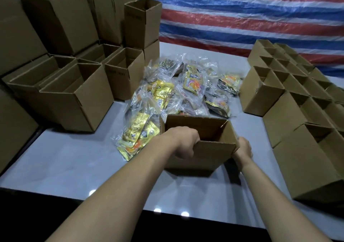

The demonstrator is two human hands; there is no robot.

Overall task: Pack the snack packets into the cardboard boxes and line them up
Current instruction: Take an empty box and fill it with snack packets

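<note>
A striped red, white and blue tarp [242, 18] hung across the back. In front of it lay a pale, glossy table [74, 163]. On its left side rose a stack [65, 27] of brown cardboard boxes, some upright and some on their sides, with their open mouths showing bare walls. On its right side stood rows [290, 96] of open-topped boxes set wall to wall; what lay in them could not be told. Between stack and rows, a heap of packets [182, 89] spread over the middle of the table. They were gold and orange, bundled in clear crinkled bags, and their print was too blurred to read. Dark stamped marks [119, 72] on one stack box were equally unreadable.

At the near edge of the heap sat one open box [204, 154], touching the packets at its far and left sides. Only bare cardboard showed inside it, and its floor was hidden by the near wall. The left hand [186, 143] clutched the near rim, fingers hooked inside. The right hand [243, 147] lay against the box's right corner with its fingers hidden, so its grasp could not be told.
</note>
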